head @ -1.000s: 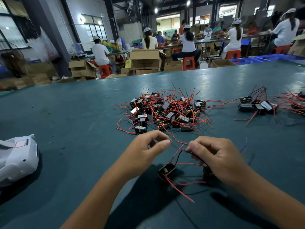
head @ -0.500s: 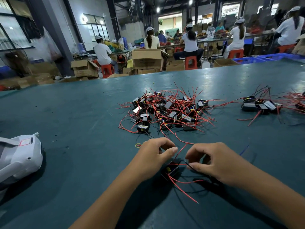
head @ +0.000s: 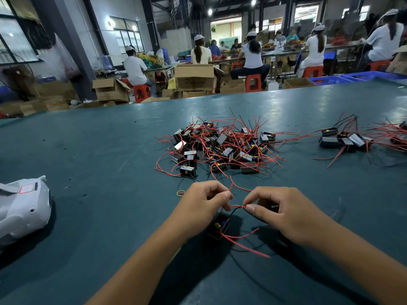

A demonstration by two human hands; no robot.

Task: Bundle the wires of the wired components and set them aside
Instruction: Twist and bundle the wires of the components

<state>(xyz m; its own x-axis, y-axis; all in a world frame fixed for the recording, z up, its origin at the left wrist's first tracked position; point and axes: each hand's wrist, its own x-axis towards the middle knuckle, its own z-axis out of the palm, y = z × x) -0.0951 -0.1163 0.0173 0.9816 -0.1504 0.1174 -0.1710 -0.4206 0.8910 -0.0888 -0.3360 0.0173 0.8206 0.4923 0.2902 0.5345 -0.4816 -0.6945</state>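
Wires (head: 236,206) pinched between both hands, bare table (head: 110,150) around.

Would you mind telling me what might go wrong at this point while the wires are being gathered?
1. The left hand and right hand pinch thin red and black wires; they may slip loose.
2. A long red wire trails from the small black component and could be left out.
3. The big heap of unsorted black components with red wires lies close; strands might snag.

My left hand (head: 201,206) hides part of the component (head: 219,225); the white shell (head: 23,208) far left is cut off.
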